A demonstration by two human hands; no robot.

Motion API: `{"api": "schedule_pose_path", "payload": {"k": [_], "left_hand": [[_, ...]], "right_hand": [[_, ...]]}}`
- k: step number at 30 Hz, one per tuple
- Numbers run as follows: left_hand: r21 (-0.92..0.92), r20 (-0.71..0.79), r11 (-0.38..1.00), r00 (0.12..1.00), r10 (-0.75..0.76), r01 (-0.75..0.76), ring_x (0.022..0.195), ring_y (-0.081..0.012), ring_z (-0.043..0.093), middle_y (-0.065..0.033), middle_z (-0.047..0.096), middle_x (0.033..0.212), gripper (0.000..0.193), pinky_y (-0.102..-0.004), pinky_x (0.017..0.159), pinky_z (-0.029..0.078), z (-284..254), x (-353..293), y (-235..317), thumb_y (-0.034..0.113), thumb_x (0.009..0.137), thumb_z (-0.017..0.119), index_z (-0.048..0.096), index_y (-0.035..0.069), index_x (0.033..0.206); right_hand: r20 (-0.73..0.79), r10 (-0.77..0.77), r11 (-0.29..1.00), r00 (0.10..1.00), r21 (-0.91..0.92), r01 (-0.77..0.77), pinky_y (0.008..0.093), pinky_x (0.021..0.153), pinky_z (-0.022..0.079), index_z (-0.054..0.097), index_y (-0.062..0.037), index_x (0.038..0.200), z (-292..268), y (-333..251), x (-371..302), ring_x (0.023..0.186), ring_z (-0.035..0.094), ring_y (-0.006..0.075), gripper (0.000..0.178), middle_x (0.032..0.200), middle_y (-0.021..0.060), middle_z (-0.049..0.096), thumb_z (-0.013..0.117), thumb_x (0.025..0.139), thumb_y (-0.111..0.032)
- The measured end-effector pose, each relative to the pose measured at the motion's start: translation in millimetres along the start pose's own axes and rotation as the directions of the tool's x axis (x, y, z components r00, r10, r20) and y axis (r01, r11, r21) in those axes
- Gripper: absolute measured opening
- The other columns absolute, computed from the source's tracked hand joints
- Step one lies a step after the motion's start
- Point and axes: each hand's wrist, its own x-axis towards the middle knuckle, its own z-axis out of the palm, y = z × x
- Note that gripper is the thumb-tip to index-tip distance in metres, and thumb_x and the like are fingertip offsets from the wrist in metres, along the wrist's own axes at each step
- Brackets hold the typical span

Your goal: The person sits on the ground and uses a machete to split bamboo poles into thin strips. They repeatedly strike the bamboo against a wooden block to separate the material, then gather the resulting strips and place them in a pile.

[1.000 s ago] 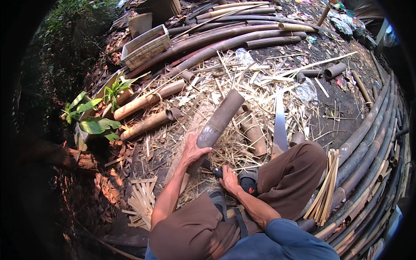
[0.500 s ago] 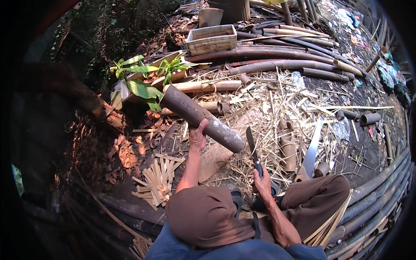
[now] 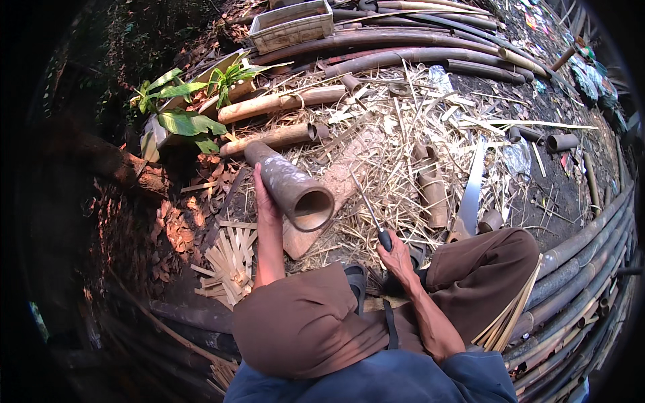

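Note:
A thick brown bamboo tube (image 3: pixel 285 176) with pale patches is held up in my left hand (image 3: pixel 265 195), its hollow end tilted toward me. My fingers wrap its left side and are partly hidden behind it. My right hand (image 3: pixel 396 254) grips the dark handle of a knife (image 3: pixel 369 208), whose blade points up and away, seen nearly edge-on. The blade is apart from the tube. Below the tube a flat wooden board (image 3: pixel 302 238) lies among the shavings. A hand saw (image 3: pixel 474 185) rests on the ground to the right, beside a split bamboo piece (image 3: pixel 432 191).
Thin bamboo strips (image 3: pixel 228 262) lie in a pile left of my knee. Bamboo poles (image 3: pixel 416 57) stretch across the back, near a dirty white crate (image 3: pixel 292 27). More poles (image 3: pixel 578 269) are stacked at right. A green-leaved plant (image 3: pixel 181 107) grows at the left.
The tube has turned in my left hand, so its open end now faces me. The knife has rotated, showing its blade edge-on. The whole view has shifted, with the ground sitting higher.

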Motion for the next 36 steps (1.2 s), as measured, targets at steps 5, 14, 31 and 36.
{"api": "schedule_pose_path", "payload": {"k": [5,14,31,36], "left_hand": [[0.000,0.226,0.939,0.915,-0.335,0.344,0.119,-0.0340,0.049,-0.0219,0.051,0.127,0.076,-0.0535,0.103,0.039,-24,-21,-26,0.060,0.087,0.059,0.046,0.001,0.133],[-0.237,-0.044,0.971,0.998,-0.034,0.023,0.143,-0.0443,0.020,-0.0191,0.026,0.155,0.086,-0.0706,0.113,0.013,-10,-132,13,0.066,0.091,0.045,0.030,0.005,0.149],[0.899,0.090,0.170,0.549,0.831,-0.404,0.124,-0.0250,0.045,-0.0121,0.041,0.137,0.062,-0.0367,0.106,0.038,47,-121,49,0.008,0.081,0.077,0.047,0.002,0.135],[0.949,0.207,-0.008,0.603,0.771,-0.315,0.120,-0.0261,0.047,-0.0132,0.048,0.128,0.060,-0.0398,0.105,0.036,39,-111,55,0.024,0.080,0.078,0.052,0.002,0.128]], "right_hand": [[0.249,0.188,0.953,0.950,0.189,-0.238,0.0405,0.074,0.049,0.057,-0.0035,0.119,25,13,11,0.079,0.062,0.0351,0.047,0.085,0.0205,0.064,0.061,0.079,-0.027],[0.067,-0.052,0.998,0.996,-0.023,0.054,0.0513,0.069,0.050,0.047,-0.0095,0.133,21,-26,-1,0.078,0.065,0.0465,0.053,0.080,0.0262,0.065,0.062,0.083,-0.023],[0.020,-0.144,0.988,0.989,0.061,0.142,0.0486,0.065,0.052,0.049,-0.0133,0.128,28,-54,-6,0.074,0.067,0.0447,0.047,0.079,0.0241,0.067,0.065,0.086,-0.026],[0.023,-0.252,0.965,0.967,0.075,0.250,0.0470,0.060,0.051,0.050,-0.0136,0.121,26,-80,-1,0.069,0.066,0.0408,0.040,0.074,0.0205,0.065,0.065,0.084,-0.018]]}}
